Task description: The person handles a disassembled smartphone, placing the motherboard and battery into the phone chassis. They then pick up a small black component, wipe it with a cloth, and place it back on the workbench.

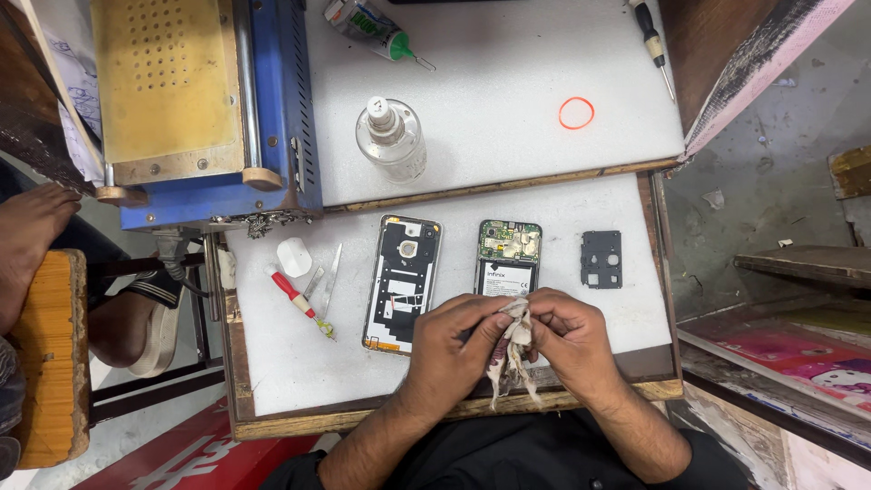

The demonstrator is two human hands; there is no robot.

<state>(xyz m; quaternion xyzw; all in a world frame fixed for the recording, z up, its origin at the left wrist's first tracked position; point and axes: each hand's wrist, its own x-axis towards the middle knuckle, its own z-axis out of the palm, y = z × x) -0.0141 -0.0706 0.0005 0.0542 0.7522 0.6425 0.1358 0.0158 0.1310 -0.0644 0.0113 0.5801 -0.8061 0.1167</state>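
My left hand (451, 343) and my right hand (567, 336) meet over the front of the white work surface (290, 354), both pinching a frayed, dirty white cloth (513, 349) that hangs between them. Just behind my hands lies an opened phone body (507, 257) with its circuit board and battery exposed; its lower end is hidden by my fingers. To its left lies the phone's back cover (403, 281), inner side up. A small black camera frame piece (601, 259) lies to the right.
A red-handled tool (292, 290), tweezers (327, 281) and a white cap (293, 257) lie at left. A clear bottle (391, 138), a glue tube (367, 23), a screwdriver (655, 45) and an orange rubber band (576, 113) rest on the rear surface. A blue machine (204, 104) stands far left. Another person's foot (32, 227) is at left.
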